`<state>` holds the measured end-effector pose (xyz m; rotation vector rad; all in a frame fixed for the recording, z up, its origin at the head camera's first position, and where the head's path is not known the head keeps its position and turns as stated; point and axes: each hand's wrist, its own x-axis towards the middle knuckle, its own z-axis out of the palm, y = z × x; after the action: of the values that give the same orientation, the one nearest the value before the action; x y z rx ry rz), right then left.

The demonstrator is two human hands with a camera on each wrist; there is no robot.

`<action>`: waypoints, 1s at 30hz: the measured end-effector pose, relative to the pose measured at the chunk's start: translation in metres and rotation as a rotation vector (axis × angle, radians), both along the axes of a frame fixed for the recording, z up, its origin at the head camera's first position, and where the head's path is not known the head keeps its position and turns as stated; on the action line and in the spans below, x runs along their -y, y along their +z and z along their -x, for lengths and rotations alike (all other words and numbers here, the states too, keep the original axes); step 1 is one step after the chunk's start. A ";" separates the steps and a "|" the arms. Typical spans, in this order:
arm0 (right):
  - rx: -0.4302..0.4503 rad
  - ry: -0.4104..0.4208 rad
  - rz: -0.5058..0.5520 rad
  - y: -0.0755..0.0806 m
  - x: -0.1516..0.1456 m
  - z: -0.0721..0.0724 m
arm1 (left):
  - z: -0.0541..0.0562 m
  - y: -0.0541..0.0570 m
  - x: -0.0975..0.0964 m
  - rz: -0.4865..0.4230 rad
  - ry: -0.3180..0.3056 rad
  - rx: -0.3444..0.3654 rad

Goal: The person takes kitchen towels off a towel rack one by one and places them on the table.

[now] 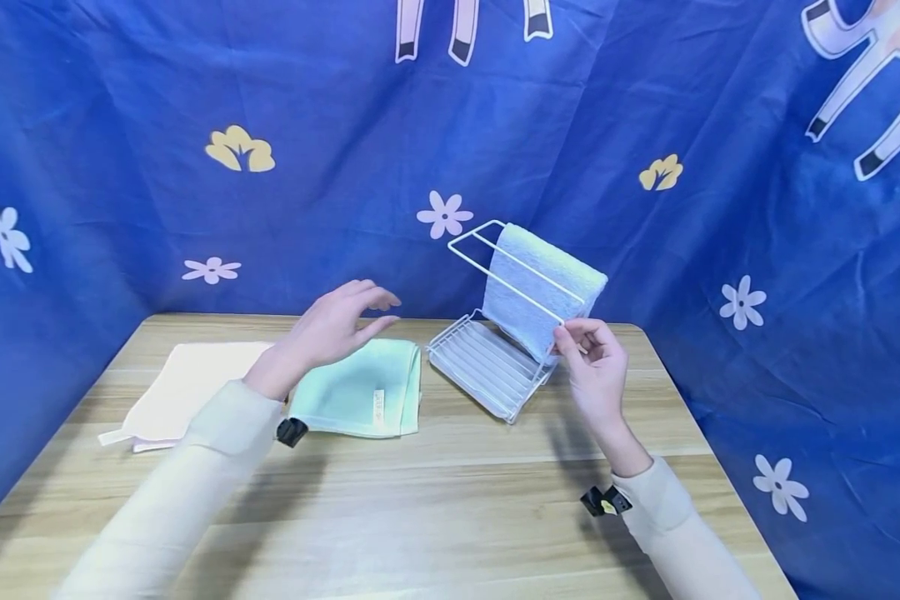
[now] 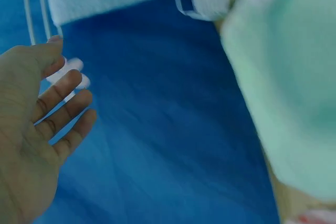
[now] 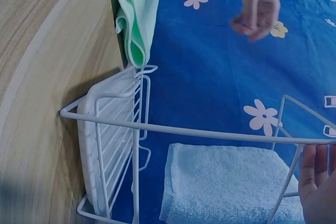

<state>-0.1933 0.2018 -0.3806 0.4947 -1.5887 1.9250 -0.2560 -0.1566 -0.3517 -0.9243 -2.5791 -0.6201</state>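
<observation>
A white wire rack (image 1: 487, 271) stands toward the back of the table, with a white slatted tray (image 1: 487, 367) at its base. Over its upper bars hangs a light blue towel (image 1: 536, 258), also seen in the right wrist view. My right hand (image 1: 596, 358) pinches the front right corner of the upper frame between thumb and fingers. Held in the air above a folded mint green towel (image 1: 360, 396), my left hand (image 1: 337, 325) has its fingers loosely bent and nothing in them. The left wrist view shows its fingers (image 2: 63, 111) spread apart.
Left of the green towel lies a folded pale pink towel (image 1: 195, 383), partly behind the left forearm. The wooden table (image 1: 450, 508) runs back to a blue patterned curtain (image 1: 330, 167), which also borders both sides.
</observation>
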 end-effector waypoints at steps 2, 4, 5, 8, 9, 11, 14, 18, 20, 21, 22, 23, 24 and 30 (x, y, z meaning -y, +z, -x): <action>0.004 -0.005 0.000 0.000 0.000 -0.001 | -0.001 0.006 -0.014 -0.024 -0.027 -0.031; 0.007 -0.009 0.000 0.001 0.000 -0.001 | -0.001 0.011 -0.026 -0.048 -0.059 -0.065; 0.008 -0.011 -0.003 0.001 0.000 -0.001 | -0.001 0.013 -0.032 -0.058 -0.074 -0.082; 0.011 -0.009 0.001 0.001 0.001 -0.002 | -0.001 0.020 -0.048 -0.080 -0.112 -0.123; 0.013 -0.009 0.000 0.002 0.001 -0.002 | -0.001 0.023 -0.053 -0.085 -0.122 -0.134; 0.016 -0.011 -0.002 0.002 0.001 -0.002 | 0.000 0.028 -0.063 -0.094 -0.136 -0.153; 0.021 -0.014 -0.002 0.002 0.001 -0.002 | 0.000 0.037 -0.077 -0.108 -0.156 -0.176; 0.025 -0.019 -0.004 0.002 0.001 -0.002 | 0.001 0.051 -0.095 -0.118 -0.189 -0.190; 0.025 -0.017 -0.004 0.002 0.000 -0.002 | 0.003 0.058 -0.104 -0.116 -0.201 -0.192; 0.025 -0.016 -0.003 0.002 0.000 -0.002 | 0.005 0.061 -0.109 -0.117 -0.208 -0.188; 0.026 -0.016 -0.003 0.002 0.000 -0.002 | 0.006 0.063 -0.113 -0.114 -0.212 -0.186; 0.026 -0.016 -0.003 0.002 0.000 -0.002 | 0.008 0.066 -0.117 -0.112 -0.215 -0.185; 0.025 -0.014 -0.002 0.002 0.001 -0.002 | 0.009 0.068 -0.121 -0.107 -0.215 -0.182; 0.015 -0.010 -0.004 0.001 0.000 -0.002 | 0.019 0.076 -0.145 -0.079 -0.216 -0.159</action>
<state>-0.1915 0.2018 -0.3796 0.4739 -1.6022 1.9226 -0.2754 -0.0117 -0.2758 -1.1851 -2.3173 -0.6710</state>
